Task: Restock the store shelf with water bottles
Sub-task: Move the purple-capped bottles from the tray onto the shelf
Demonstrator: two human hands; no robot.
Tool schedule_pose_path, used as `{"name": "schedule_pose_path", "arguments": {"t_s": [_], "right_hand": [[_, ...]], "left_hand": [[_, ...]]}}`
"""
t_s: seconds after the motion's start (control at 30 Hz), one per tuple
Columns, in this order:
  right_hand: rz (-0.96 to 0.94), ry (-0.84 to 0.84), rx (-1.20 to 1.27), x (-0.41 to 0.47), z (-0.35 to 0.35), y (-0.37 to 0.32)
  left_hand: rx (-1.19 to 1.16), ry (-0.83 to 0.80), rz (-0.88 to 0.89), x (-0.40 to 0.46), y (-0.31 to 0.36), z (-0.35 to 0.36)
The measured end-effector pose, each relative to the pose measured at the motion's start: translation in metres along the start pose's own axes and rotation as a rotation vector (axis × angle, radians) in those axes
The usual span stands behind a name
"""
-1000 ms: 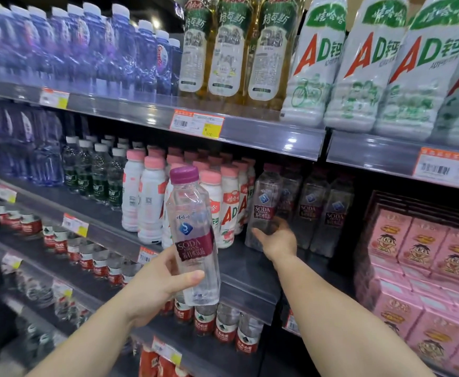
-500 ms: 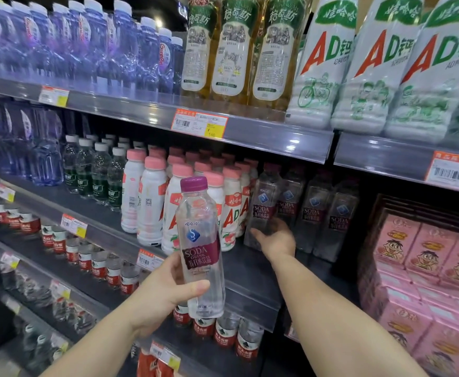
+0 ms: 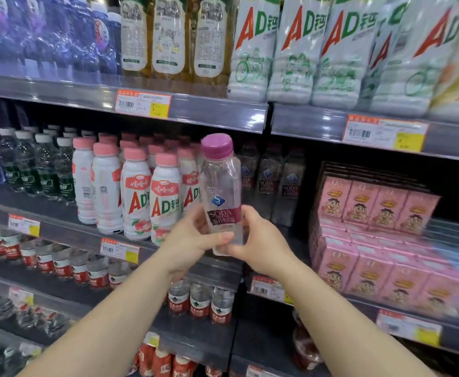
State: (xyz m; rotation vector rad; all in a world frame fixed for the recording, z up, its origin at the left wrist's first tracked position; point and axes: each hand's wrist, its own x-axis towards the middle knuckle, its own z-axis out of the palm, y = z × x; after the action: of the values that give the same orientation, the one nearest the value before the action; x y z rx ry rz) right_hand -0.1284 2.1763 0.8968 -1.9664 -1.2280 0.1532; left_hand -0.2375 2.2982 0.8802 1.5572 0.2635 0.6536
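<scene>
Holding one soda bottle (image 3: 221, 191) upright before the shelf (image 3: 217, 270): left hand (image 3: 189, 244) and right hand (image 3: 261, 247), each grip curled round its base. Shelved soda bottles (image 3: 269, 183) stand just behind.

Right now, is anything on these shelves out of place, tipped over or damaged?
Nothing stands out. The soda bottle is upright, gripped low by both the left hand and the right hand. The pink-capped bottles and pink cartons stand in tidy rows. The far right is blurred.
</scene>
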Motion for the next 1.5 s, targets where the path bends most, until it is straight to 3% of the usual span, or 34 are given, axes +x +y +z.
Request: {"name": "schedule_pose_path", "arguments": {"t_s": [0.13,0.4,0.8,1.5], "right_hand": [[0.136,0.057,0.054,0.009,-0.001,0.025],[0.331,0.051,0.004,0.043,0.009,0.064],[0.419,0.33,0.086,0.071,0.014,0.063],[0.405,0.349,0.006,0.084,0.027,0.059]], "left_hand": [[0.097,0.007,-0.049,0.014,0.005,0.021],[0.122,0.237,-0.082,0.0,0.0,-0.006],[0.05,0.2,-0.081,-0.02,0.008,-0.033],[0.022,0.146,-0.15,-0.016,-0.005,-0.043]]}}
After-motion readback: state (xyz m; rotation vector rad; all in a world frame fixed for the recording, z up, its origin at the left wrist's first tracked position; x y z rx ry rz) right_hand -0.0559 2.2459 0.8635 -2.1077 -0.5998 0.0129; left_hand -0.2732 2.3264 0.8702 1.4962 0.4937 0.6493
